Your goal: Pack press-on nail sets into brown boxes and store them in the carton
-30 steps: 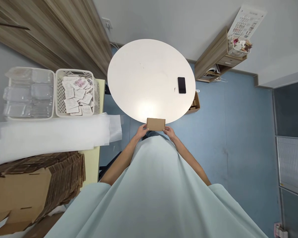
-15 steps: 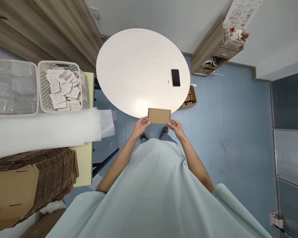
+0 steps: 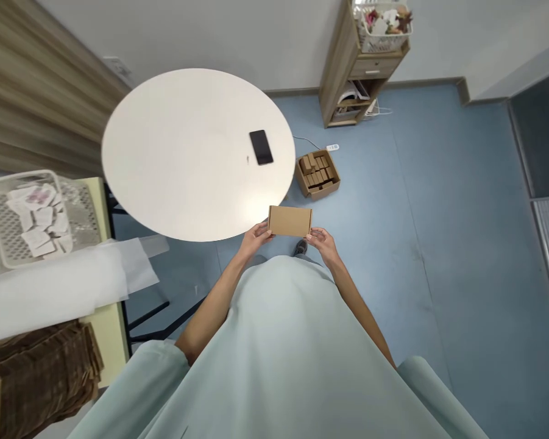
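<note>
Plain brown carton (image 3: 290, 221), white tabletop (image 3: 187, 158), black phone (image 3: 261, 147), pale blue-green shirt (image 3: 283, 341)

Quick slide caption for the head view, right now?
Left hand and right hand hold a closed cardboard box by its ends, near a white table bearing a black phone.

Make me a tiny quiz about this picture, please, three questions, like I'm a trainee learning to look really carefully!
1. True or false: the left hand and the right hand both hold the small cardboard box.
2. What black thing lies flat on the round white table?
3. Fill in the missing word: the open carton with little brown boxes inside stands on the ____.

Key:
1. True.
2. A phone.
3. Floor.
</note>
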`<state>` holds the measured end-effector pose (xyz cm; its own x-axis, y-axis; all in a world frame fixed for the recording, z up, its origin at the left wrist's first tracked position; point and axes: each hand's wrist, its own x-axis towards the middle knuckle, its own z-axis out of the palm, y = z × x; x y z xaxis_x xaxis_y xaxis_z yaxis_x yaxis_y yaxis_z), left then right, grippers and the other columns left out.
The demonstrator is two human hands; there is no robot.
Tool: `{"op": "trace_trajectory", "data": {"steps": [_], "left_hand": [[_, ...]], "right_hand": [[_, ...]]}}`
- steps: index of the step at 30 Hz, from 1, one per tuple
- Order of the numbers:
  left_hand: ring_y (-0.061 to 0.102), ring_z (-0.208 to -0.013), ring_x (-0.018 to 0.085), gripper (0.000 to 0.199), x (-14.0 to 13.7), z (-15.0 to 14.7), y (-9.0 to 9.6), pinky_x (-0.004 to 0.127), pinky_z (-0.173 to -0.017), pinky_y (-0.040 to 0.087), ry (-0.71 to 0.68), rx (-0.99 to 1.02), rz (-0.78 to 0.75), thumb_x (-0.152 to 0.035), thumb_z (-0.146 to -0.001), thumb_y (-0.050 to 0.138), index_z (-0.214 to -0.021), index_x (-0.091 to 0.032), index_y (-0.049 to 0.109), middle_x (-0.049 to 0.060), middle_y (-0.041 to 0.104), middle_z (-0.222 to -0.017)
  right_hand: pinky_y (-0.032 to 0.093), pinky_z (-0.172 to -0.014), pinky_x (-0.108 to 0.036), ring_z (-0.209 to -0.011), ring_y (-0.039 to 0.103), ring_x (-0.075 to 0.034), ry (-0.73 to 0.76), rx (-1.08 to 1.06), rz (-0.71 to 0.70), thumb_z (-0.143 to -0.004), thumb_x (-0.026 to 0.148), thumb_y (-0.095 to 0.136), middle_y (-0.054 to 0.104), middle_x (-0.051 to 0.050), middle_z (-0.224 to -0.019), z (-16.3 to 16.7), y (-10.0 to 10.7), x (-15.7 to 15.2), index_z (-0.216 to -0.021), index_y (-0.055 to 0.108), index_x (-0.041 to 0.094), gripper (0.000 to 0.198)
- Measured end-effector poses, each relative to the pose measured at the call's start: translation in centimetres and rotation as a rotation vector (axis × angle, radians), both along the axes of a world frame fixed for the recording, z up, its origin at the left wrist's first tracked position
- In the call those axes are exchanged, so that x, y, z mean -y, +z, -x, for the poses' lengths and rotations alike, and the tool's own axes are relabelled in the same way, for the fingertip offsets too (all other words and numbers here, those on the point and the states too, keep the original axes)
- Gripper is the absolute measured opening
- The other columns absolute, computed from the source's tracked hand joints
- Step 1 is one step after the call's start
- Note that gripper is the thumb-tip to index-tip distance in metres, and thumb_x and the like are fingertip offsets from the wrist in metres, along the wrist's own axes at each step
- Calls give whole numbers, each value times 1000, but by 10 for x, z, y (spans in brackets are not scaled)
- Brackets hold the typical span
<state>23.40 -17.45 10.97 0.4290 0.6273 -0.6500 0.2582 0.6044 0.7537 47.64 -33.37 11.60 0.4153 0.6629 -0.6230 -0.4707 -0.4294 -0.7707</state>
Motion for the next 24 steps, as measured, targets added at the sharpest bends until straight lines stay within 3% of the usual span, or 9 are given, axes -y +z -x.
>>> {"op": "trace_trajectory", "data": {"steps": [7, 11, 18, 24], "left_hand": [[81, -124, 31, 68, 3, -108, -9, 52, -116, 66, -78, -29, -97, -61, -91, 85, -141, -17, 73, 18, 78, -149], [82, -118, 30, 68, -8, -145, -20, 52, -114, 66, -96, -42, -80, -58, -92, 82, -145, -17, 71, 18, 77, -150], [83, -118, 30, 73, -49, -202, -50, 50, -114, 66, -104, -37, -32, -54, -91, 83, -153, -19, 69, 17, 73, -159], [79, -131, 35, 79, -92, -282, -72, 52, -120, 62, -188, -133, -25, -36, -93, 77, -166, -14, 59, 19, 65, -169]], "right_hand": [[64, -113, -50, -116, 79, -28, -29, 39, 33, -57, 55, 108, 83, -12, -131, -90, 0, 16, -126, 76, 25, 82], [63, -112, -47, -116, 79, -28, 43, 29, 7, -64, 56, 105, 83, -11, -136, -127, -4, 5, -120, 82, 25, 68], [65, -103, -44, -102, 78, -25, 72, 67, 100, -60, 57, 105, 83, -10, -128, -178, -27, -37, -120, 78, 26, 72], [67, -103, -44, -106, 78, -25, 57, 188, 203, -62, 61, 103, 79, -11, -131, -237, -47, -95, -122, 71, 26, 76]]}}
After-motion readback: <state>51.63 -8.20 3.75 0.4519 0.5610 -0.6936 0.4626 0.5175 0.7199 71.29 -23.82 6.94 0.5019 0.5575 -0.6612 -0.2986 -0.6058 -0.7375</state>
